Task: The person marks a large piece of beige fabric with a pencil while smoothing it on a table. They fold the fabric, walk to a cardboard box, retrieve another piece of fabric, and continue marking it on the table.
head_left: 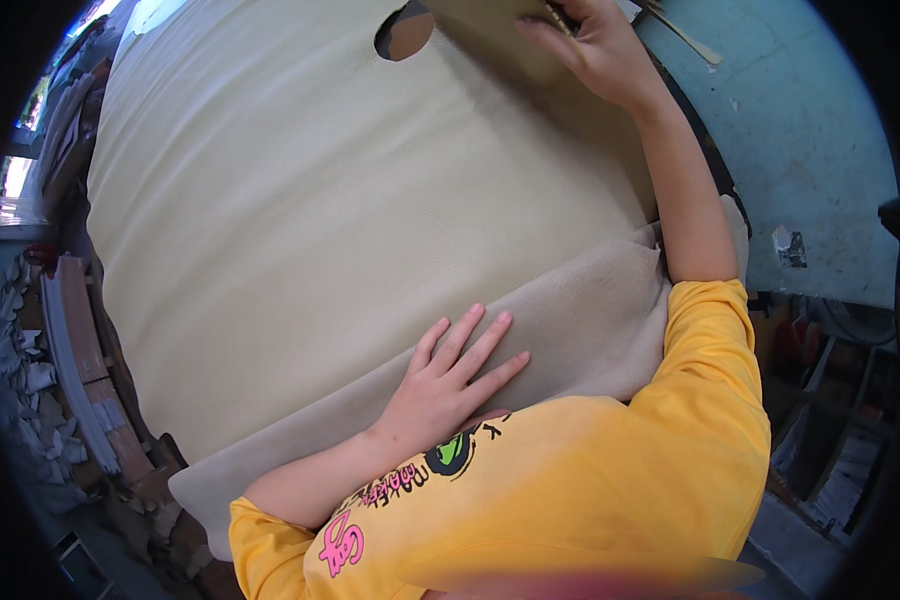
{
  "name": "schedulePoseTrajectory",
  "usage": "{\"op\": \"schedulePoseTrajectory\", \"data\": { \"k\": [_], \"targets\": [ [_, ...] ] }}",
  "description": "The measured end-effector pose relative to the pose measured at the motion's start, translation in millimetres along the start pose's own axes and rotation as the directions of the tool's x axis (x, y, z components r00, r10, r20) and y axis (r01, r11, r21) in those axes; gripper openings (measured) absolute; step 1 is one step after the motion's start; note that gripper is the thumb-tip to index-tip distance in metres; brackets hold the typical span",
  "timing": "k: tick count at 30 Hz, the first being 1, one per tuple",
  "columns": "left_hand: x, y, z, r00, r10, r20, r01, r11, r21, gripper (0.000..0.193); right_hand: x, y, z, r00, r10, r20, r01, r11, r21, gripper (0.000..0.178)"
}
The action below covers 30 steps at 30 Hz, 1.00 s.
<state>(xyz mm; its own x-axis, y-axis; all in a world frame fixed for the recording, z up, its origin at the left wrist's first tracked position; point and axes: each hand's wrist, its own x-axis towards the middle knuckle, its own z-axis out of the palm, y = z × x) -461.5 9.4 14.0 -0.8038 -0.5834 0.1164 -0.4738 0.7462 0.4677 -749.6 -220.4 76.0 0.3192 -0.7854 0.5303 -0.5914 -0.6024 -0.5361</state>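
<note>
A large cream leather hide (300,200) lies spread out in front of me. Its near edge is folded back toward my body, showing the grey-brown suede side (580,325). My left hand (450,375) rests flat on this fold, fingers spread, holding nothing. At the top right, my right hand (600,50) is bent over the hide's far right part, which is in shadow. Between its thumb and fingers is a thin, dark-and-tan stick-like thing (562,18), too little of it showing to name. The upper edge of the picture cuts off part of that hand.
An oval hole (406,32) in the hide shows brown and dark beneath. To the right stands a pale blue-green surface (820,130) with a thin stick (695,42) on it. Grey scraps (45,410) and stacked boards (80,370) lie at the left.
</note>
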Motion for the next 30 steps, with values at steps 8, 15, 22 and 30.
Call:
{"op": "schedulePoseTrajectory", "data": {
  "k": [8,15,22,30],
  "targets": [
    [-0.5,-2.6,0.8,1.0,0.022,0.007,-0.022,1.0,0.006,0.044,-19.5,-58.4,75.4,0.783,-0.2,0.59,0.259,0.966,-0.017,0.021],
    [-2.7,-1.0,-0.4,1.0,0.001,0.028,0.001,0.998,-0.061,0.049,8.2,61.8,27.8,0.96,0.277,-0.027,-0.264,0.937,0.23,0.031],
    [-1.3,-2.8,-0.7,1.0,0.017,0.006,-0.017,0.999,-0.047,0.052,-35.7,175.1,-41.3,0.574,0.281,-0.769,-0.617,0.766,-0.18,0.048],
    [-4.8,-4.4,-0.7,1.0,0.011,0.006,-0.01,0.988,-0.154,0.057,-23.7,109.4,73.1,0.967,0.076,-0.245,-0.147,0.948,-0.284,0.047]
  ]
}}
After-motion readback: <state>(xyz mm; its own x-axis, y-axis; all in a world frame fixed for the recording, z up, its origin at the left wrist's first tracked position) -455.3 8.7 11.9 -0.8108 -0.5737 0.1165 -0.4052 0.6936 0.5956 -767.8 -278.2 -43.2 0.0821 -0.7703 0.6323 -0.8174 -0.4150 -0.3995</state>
